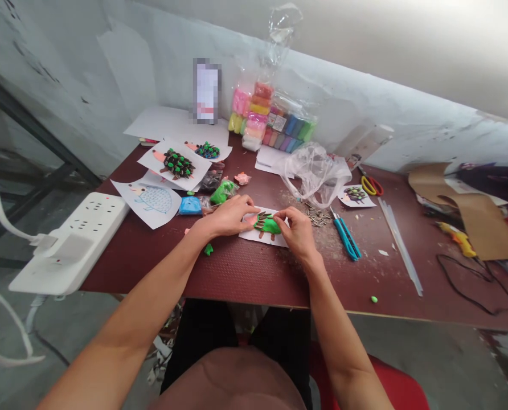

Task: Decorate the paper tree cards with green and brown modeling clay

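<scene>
In front of me lies a small white card bearing a green clay hedgehog with brown legs. Dark, seed-like spines stick out of its left half, and its pink head is partly covered by my fingers. My left hand rests over the card's left end, fingers stretched out and apart. At the right end of the green clay, my right hand is closed in a pinch; whatever sits between its fingertips is too small to make out. Just beyond that hand is a loose pile of seed-like pieces.
Finished-looking hedgehog pictures and a hedgehog drawing lie left. Bagged clay and a plastic bag are behind. To the right are a blue-handled tool, scissors, glue sticks and a glue gun. A power strip overhangs the left edge.
</scene>
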`<act>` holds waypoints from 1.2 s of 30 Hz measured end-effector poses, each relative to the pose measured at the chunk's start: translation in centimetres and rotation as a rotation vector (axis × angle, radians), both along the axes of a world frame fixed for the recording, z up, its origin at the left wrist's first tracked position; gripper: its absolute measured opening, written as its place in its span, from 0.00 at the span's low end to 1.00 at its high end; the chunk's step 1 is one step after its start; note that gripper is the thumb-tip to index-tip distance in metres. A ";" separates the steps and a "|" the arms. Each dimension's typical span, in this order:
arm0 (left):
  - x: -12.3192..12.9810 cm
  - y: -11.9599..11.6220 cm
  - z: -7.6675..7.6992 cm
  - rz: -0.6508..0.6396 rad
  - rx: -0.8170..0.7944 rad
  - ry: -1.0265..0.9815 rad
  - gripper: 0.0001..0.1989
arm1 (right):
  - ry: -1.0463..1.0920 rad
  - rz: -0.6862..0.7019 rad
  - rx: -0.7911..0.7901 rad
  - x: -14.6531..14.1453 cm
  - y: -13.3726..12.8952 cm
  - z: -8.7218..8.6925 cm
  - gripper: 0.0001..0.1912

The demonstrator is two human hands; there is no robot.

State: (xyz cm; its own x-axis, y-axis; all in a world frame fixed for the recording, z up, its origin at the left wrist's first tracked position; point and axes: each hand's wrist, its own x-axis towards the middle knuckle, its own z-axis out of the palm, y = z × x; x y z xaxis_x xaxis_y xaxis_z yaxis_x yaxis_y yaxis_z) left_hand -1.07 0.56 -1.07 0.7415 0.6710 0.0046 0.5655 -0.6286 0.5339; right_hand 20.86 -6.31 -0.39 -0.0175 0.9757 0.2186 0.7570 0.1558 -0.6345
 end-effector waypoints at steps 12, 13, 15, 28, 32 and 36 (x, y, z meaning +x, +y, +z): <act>0.2 -0.1 0.2 0.008 0.007 0.015 0.22 | -0.020 -0.024 0.001 -0.1 0.5 -0.3 0.07; 0.2 -0.1 0.2 0.006 0.006 0.015 0.21 | -0.032 -0.020 -0.006 -0.1 0.5 -0.4 0.07; 0.2 -0.1 0.3 0.004 0.006 0.015 0.21 | -0.051 -0.008 -0.013 -0.3 0.6 -0.5 0.07; 0.2 -0.2 0.2 0.002 0.020 0.003 0.19 | -0.297 0.037 0.014 -1.0 0.7 -0.5 0.08; 0.2 -0.2 0.4 0.004 0.014 0.009 0.18 | -0.358 0.056 0.018 -1.1 0.8 -0.5 0.10; 0.2 -0.2 0.3 -0.003 0.016 -0.004 0.18 | -0.371 0.066 0.018 -1.1 0.9 -0.5 0.10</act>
